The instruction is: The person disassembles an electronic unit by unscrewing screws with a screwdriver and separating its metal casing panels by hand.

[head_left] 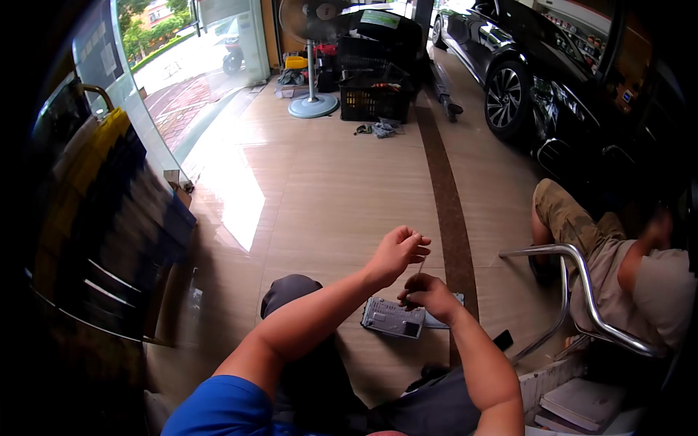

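Out in front of my knees, my left hand [398, 254] is raised with its fingers curled together. Just below it and to the right is my right hand [429, 296], its fingers pinched. A thin pale strand [421, 267] runs between the two hands; what exactly each hand grips is too small to make out. Beneath my right hand a silver metal box [392, 317] with a printed label rests low between my legs. Part of another flat grey piece [436, 320] shows behind my right wrist.
A person [625, 280] in camouflage shorts sits at the right beside a chrome chair frame [582, 272]. A black car [531, 87] stands behind. Farther off are a fan [313, 105] and a black crate [374, 103]. A dark rack [109, 211] lines the left.
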Demonstrator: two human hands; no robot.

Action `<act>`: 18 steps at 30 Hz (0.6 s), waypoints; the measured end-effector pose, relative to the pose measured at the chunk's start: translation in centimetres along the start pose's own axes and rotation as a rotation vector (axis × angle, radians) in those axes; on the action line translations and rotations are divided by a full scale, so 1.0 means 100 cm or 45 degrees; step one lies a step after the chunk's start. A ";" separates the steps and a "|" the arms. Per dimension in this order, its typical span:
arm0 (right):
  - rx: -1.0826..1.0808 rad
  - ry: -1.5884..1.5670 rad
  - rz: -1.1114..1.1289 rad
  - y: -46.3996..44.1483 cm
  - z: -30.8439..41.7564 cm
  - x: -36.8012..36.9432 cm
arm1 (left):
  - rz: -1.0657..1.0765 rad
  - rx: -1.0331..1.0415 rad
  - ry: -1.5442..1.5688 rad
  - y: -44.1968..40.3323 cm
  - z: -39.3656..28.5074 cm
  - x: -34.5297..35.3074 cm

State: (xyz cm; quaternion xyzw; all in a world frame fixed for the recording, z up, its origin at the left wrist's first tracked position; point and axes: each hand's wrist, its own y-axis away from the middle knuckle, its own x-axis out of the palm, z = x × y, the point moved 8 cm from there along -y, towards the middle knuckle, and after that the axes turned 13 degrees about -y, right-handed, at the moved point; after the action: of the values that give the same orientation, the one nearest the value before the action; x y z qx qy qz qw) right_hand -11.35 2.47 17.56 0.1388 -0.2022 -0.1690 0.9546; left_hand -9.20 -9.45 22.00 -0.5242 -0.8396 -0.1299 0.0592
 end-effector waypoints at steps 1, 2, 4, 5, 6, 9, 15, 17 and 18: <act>-0.028 -0.013 0.032 -0.001 -0.001 0.002 | -0.037 0.030 -0.026 0.000 -0.003 -0.003; -0.033 -0.112 -0.012 -0.002 -0.002 0.000 | -0.080 0.035 -0.032 -0.001 -0.004 -0.007; -0.066 -0.261 -0.035 -0.004 0.002 -0.002 | -0.107 0.051 -0.084 -0.003 -0.002 -0.011; -0.099 -0.411 -0.066 -0.005 0.005 -0.004 | -0.126 0.067 -0.137 -0.004 -0.001 -0.014; -0.123 -0.360 -0.092 -0.006 0.010 -0.007 | -0.125 0.077 -0.155 -0.007 0.005 -0.014; -0.316 -0.275 -0.235 -0.007 0.024 -0.017 | -0.130 0.151 -0.294 -0.008 0.010 -0.009; -0.483 -0.145 -0.482 0.003 0.045 -0.028 | -0.108 0.186 -0.409 -0.007 0.017 0.003; -0.546 -0.005 -0.510 -0.002 0.049 -0.029 | -0.138 0.173 -0.496 -0.007 0.019 0.002; -0.574 0.085 -0.543 -0.004 0.050 -0.034 | -0.136 0.180 -0.492 -0.012 0.023 0.000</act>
State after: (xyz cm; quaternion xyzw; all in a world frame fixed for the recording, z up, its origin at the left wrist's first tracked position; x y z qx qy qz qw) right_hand -16.55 2.39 20.63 -0.0316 -0.0945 -0.4015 0.9104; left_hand -10.24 -9.31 19.64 -0.4885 -0.8690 0.0293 -0.0731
